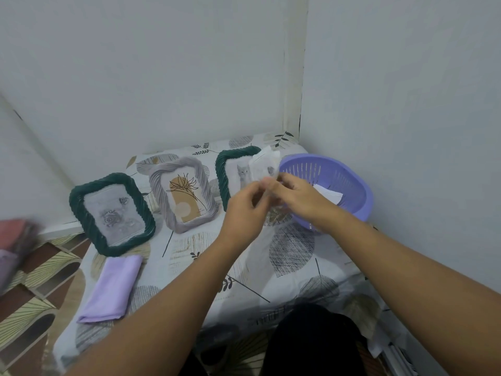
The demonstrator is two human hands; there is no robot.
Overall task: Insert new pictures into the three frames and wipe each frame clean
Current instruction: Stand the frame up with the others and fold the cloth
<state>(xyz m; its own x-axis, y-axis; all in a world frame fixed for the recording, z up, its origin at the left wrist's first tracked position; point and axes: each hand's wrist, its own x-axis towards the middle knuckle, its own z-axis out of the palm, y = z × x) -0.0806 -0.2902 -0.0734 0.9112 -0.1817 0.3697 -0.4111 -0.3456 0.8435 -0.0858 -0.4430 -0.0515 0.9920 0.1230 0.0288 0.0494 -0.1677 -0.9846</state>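
Since wiping comes later, folded lilac cloth (111, 290) parked near table's (292, 270) left front edge. Three frames propped along back edge: dark green frame (112, 214) at left, grey frame (183, 194) mid, second green frame (230, 175) half hidden behind hands. Small pictures (264, 165) pinched between left hand (244, 204) and right hand (294, 195), fingers closed narrow, probably being sorted. More paper seen in purple basket (349, 185) at right back corner.

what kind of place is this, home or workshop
Most likely a home: a low table under a leaf-print cloth in a plain wall corner, patterned floor covering, and a lilac plastic basket beside three picture frames.
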